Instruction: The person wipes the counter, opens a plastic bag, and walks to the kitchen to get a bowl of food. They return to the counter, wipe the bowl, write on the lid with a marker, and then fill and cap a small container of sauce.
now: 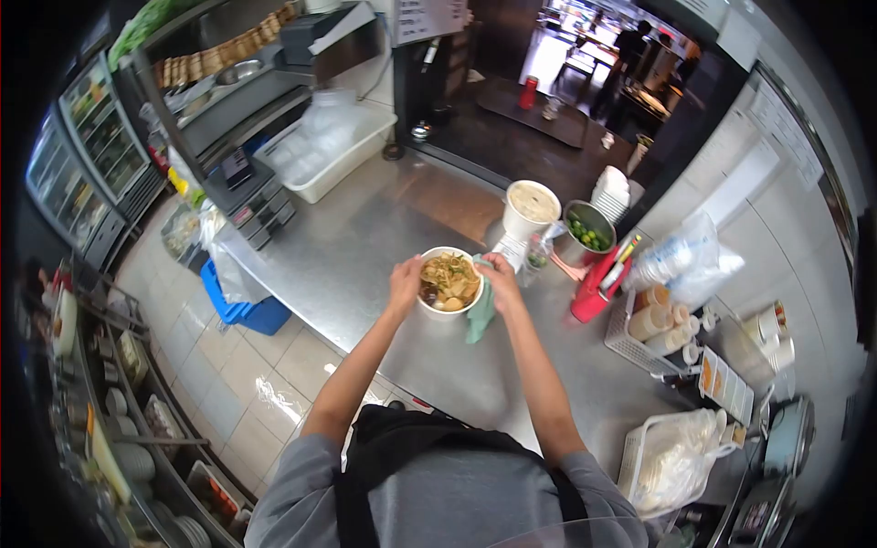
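Note:
A white bowl of food (445, 315) rests on the steel counter in front of me, with pale and brown pieces and chopped greens inside. My left hand (406, 283) grips its left rim, thumb at the edge. On the opposite side, my right hand (499, 278) has its fingers closed around a green cloth (481, 315) against the rim. The cloth hangs down along the bowl's right side. Behind the right hand stands a lidded white tub (532, 208), with a white paper slip (510, 248) in front of it.
To the right are a metal pot of green limes (589, 228), a red holder (598, 288) and a basket of sauce bottles (647, 329). A white bin of plastic containers (329, 151) stands back left. Bagged items fill a white basket (662, 461). A blue crate (239, 301) sits on the floor.

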Demonstrator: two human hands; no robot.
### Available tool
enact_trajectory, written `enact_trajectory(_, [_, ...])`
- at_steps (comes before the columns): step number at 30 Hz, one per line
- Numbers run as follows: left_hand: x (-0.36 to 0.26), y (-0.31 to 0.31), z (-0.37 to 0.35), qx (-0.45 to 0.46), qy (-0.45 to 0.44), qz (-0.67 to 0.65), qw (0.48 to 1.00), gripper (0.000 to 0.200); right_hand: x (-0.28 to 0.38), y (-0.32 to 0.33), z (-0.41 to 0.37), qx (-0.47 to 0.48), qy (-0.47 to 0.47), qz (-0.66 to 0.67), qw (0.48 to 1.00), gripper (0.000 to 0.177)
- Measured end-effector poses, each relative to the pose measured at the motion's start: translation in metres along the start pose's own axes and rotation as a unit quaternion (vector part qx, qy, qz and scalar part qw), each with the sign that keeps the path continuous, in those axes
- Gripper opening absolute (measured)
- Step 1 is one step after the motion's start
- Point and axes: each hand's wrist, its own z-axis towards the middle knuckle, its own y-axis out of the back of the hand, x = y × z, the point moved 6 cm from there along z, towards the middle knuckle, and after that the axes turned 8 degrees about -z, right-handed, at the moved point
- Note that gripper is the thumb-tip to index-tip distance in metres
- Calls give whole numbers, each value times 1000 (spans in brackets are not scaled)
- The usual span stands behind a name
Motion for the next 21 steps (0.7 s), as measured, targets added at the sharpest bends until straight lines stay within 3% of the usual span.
enact_trajectory(1, [9, -2, 6, -8, 4, -26, 1000, 39, 6, -8, 8, 25, 2, -18, 1000, 16])
enact_trajectory(4, [19, -12, 30, -34, 2, -76, 997, 38, -3, -16, 6, -61, 40, -15, 997, 17])
enact_trajectory(6, [12, -16, 26, -38, 33, -126, 991, 36, -17, -19, -23, -176, 41, 43, 983, 20])
enact_trajectory(7, [5, -16, 19, -63, 40, -145, 987, 36, -13, -25, -44, -254, 49, 12, 966, 24])
enact_trajectory(10, [-15, -15, -11, -119, -5, -147, 982, 38, -34, -43, -75, -327, 13, 119, 937, 30])
enact_trajectory(12, [-41, -15, -36, -140, -8, -196, 971, 41, -35, -55, -96, -319, -11, 120, 940, 28])
enact_trajectory(15, [-18, -19, -39, -40, 120, -312, 942, 49, -41, -46, -108, -262, -21, 161, 951, 23])
enact_trajectory(16, [-29, -11, -24, -29, 87, -265, 960, 52, -38, -33, -111, -261, -28, 165, 951, 21])
enact_trajectory(18, [-45, 18, 5, -10, 23, -164, 986, 58, -40, 12, -116, -312, 42, 4, 949, 22])
enact_trajectory(19, [-54, 37, 40, 7, -78, -110, 991, 58, -53, 44, -117, -306, 19, -139, 942, 25])
enact_trajectory(20, [-81, 57, 80, 25, -175, -54, 983, 59, -58, 65, -120, -295, -8, -279, 914, 28])
enact_trajectory(21, [-106, 77, 118, -10, -230, 20, 973, 51, -56, 83, -133, -376, 28, -434, 818, 30])
